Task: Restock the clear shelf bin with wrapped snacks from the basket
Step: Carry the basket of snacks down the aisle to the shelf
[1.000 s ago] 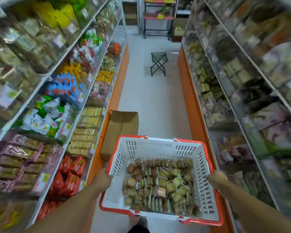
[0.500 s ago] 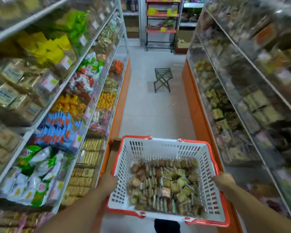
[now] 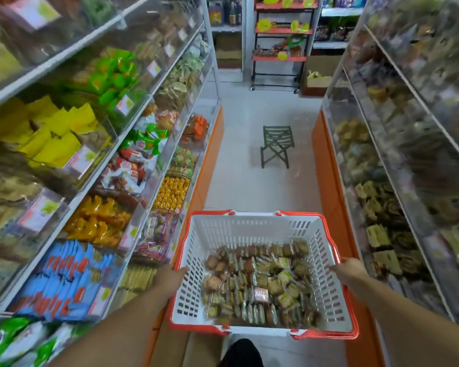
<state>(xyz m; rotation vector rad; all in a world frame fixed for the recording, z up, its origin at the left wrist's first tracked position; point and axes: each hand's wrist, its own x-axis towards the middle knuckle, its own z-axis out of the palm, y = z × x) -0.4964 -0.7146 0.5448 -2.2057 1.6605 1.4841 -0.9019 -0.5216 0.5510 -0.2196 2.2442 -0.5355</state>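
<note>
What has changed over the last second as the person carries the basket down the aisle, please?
The person has walked forward along the aisle: the folding stool looks nearer, and the cardboard box on the floor by the left shelves has dropped out of view. The left hand and right hand still grip the sides of the white basket, and the wrapped snacks remain inside, none taken out.

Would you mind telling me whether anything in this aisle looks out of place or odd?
One thing: a small dark green folding stool stands alone in the middle of the aisle floor, ahead of the white plastic basket with red rim held by both hands, where it blocks the walkway. Nothing looks spilled.
</note>
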